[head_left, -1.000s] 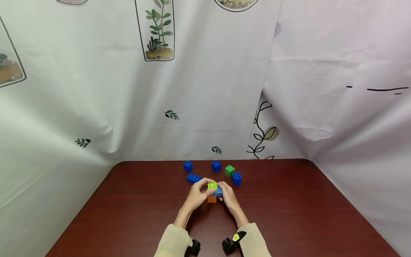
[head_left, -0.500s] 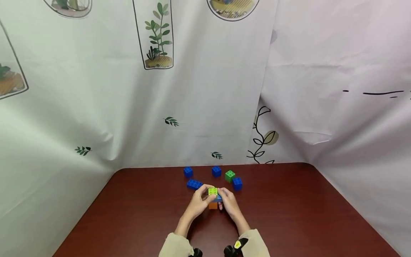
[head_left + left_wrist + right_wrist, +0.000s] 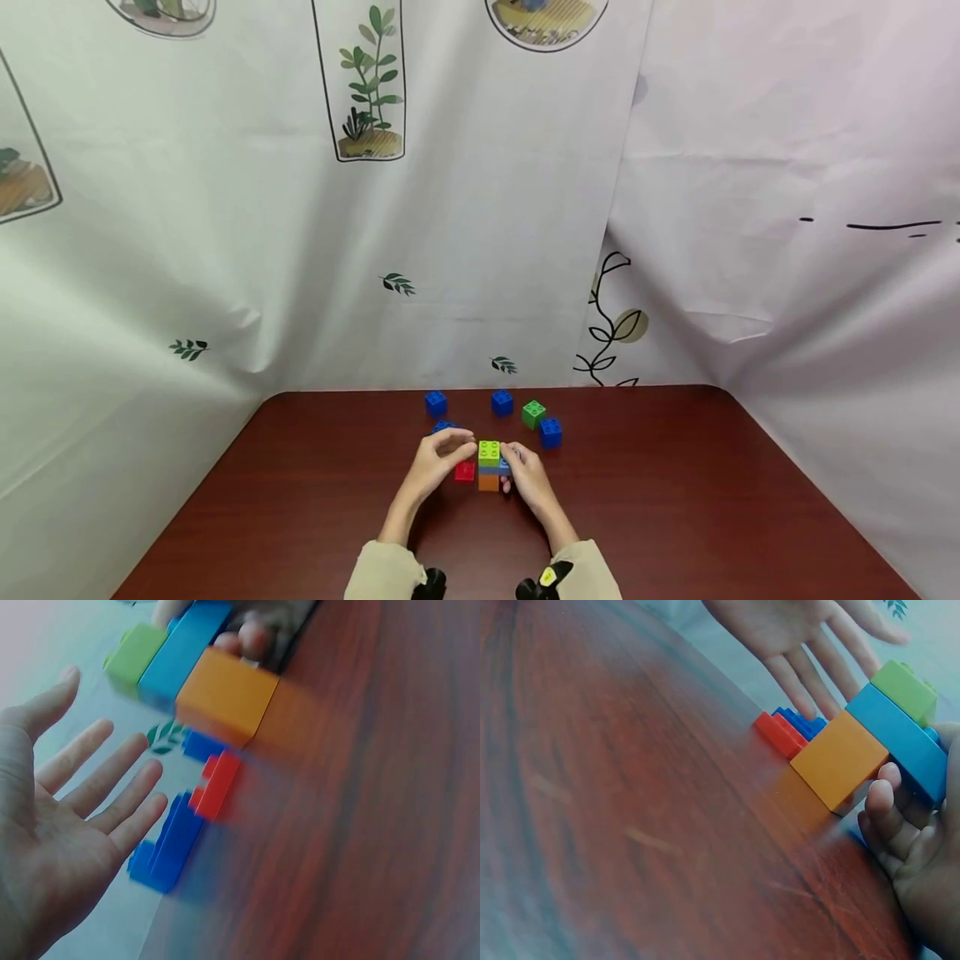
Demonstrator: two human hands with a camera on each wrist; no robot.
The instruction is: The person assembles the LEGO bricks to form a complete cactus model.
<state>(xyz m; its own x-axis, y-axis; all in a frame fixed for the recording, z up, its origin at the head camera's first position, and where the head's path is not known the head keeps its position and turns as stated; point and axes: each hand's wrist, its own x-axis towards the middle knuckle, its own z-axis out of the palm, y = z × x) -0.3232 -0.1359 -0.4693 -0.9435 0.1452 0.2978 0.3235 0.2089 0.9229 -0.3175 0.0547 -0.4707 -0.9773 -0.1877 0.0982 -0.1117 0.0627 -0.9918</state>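
Observation:
In the middle of the table stands a small stack of toy building bricks: an orange brick [image 3: 488,482] at the bottom, a longer light blue brick [image 3: 892,739] on it, and a lime green brick [image 3: 489,452] on top at the left end. The right end of the light blue brick juts past the orange one, and my right hand [image 3: 531,482] grips it there, thumb above and fingers curled beneath. My left hand [image 3: 67,817] is apart from the stack with its fingers spread and nothing held. Beside the orange brick lies a red brick [image 3: 464,472], below my left fingertips in the head view.
Behind the stack are a left blue brick [image 3: 436,405], a middle blue brick [image 3: 502,403], a green brick [image 3: 534,413] and a right blue brick [image 3: 551,432]. My left hand partly hides a longer blue brick [image 3: 444,426]. A printed cloth [image 3: 465,208] hangs behind the table.
My left hand has let go of the lime green brick and moved left, uncovering the red brick. My right hand keeps its grip. The head view has tilted up slightly.

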